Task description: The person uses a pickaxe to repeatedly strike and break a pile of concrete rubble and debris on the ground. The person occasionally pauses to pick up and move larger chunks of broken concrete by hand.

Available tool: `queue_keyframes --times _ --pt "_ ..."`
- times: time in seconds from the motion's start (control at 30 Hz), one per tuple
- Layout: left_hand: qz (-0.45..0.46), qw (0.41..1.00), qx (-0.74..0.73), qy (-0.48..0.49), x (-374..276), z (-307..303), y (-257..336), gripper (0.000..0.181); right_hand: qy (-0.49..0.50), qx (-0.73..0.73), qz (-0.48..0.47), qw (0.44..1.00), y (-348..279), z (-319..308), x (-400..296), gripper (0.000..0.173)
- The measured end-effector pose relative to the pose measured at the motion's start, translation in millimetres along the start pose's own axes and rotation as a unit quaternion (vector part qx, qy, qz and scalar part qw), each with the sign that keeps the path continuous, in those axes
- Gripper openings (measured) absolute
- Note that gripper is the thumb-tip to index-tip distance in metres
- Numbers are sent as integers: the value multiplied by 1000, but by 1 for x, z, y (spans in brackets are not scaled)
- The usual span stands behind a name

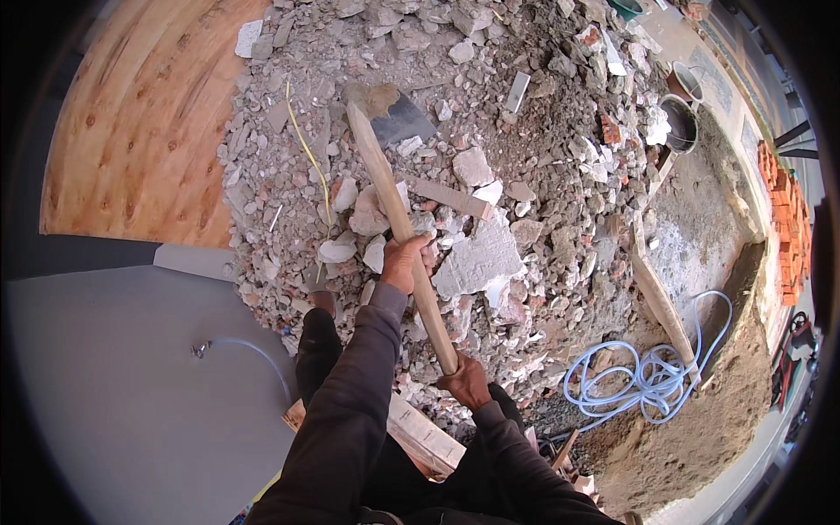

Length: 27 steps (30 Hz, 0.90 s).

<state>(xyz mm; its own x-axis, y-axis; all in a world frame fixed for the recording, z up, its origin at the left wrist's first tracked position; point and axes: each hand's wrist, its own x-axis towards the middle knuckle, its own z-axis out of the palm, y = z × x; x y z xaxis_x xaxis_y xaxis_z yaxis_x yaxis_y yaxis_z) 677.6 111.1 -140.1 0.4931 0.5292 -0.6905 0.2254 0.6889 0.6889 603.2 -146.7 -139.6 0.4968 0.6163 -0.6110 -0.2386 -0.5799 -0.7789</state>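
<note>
A hoe with a long wooden handle (382, 164) slants up and to the left across a heap of rubble (420, 59). My left hand (403, 264) grips the middle of the handle, and my right hand (467, 382) is closed around its lower end. At the far end, the broad dark metal blade (408, 119) rests on the debris, with tan dirt on its upper part. Just right of my left hand lies a large slab of whitish broken plaster or concrete (482, 256). Above that slab is a flat strip of wood or masonry (449, 197).
A plywood sheet (144, 125) borders the heap at left, above a grey surface (144, 374). A yellow strip (305, 147) lies on the rubble. Right are a coiled blue hose (640, 380), a wooden plank (663, 305), buckets (679, 125), sand (695, 440) and stacked orange bricks (784, 216).
</note>
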Motion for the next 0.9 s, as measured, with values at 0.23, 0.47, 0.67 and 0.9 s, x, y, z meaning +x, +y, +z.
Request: queue_keyframes --times 0.23,0.47,0.67,0.9 --pt "-28 999 -16 33 -99 -25 -55 20 -97 27 75 992 20 2 -105 58" --pt "-24 997 -17 72 -182 -10 -67 20 -130 69 43 988 39 -23 -184 64" --pt "23 993 -45 102 -174 -16 -50 22 -268 -1 59 962 12 -40 -139 63" --pt "-21 991 -63 118 -134 -46 -9 18 -138 -151 -276 939 -46 -106 9 41"
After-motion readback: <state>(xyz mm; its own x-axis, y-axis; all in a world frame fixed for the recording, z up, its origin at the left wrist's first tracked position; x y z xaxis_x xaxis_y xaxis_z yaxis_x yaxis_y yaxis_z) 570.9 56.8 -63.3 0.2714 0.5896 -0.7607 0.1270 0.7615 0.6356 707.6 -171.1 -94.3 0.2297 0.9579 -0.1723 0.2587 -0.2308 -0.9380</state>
